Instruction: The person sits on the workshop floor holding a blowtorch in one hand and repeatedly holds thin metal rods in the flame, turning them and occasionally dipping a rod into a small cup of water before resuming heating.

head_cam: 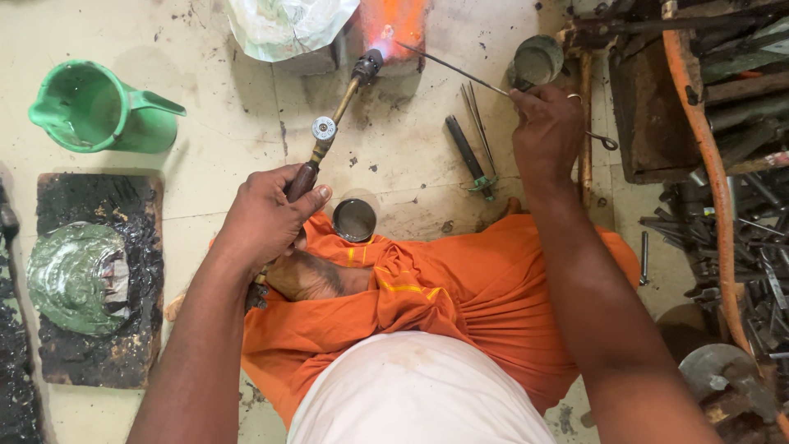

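Note:
My left hand (267,218) grips the dark handle of a brass gas torch (333,115). Its nozzle points up and away, with a flame at the tip against a glowing orange brick (394,25). My right hand (546,131) pinches a thin metal rod (452,62) whose far end reaches into the flame by the brick. A ring shows on one finger of that hand. I sit cross-legged in an orange cloth (460,296) on the floor.
A green plastic jug (94,107) stands far left, above a blackened board with a green glassy lump (78,275). A small round tin (354,219) sits by my knee, another tin (536,62) by the rod. Spare rods and a dark tool (470,152) lie between. An orange hose (707,164) and scrap metal crowd the right.

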Tool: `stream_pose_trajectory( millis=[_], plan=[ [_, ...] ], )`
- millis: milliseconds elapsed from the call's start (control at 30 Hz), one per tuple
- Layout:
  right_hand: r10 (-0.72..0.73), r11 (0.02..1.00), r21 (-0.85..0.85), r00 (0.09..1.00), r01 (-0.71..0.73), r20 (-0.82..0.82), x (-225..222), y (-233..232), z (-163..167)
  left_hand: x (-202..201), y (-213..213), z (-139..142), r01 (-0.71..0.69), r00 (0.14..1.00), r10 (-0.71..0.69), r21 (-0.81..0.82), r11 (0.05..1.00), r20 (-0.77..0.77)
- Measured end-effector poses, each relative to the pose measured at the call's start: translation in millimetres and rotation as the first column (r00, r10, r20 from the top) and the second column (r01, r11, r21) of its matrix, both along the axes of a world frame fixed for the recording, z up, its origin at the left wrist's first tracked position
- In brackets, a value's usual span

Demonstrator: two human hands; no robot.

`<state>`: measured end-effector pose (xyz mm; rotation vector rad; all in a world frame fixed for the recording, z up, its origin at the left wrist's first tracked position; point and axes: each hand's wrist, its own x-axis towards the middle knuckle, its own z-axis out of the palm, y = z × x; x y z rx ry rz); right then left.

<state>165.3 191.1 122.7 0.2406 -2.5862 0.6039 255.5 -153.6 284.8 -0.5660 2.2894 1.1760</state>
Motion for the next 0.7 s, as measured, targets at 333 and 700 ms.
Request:
stream_pose_trajectory(
  millis=[333,700],
  plan=[
    [-0.006,1.000,-0.030,1.000,0.007,0.030,1.3,-2.7,-1.0,-1.4,-1.7,-0.8,0.008,1.000,-0.008,0.007,1.000,-0.008],
    [0.017,0.967,-0.252,0.987,0.025,0.162,1.8,2.3,-22.9,0.8,-1.5,-0.3,0.015,1.000,-0.015,0.001,1.000,-0.014]
  ],
)
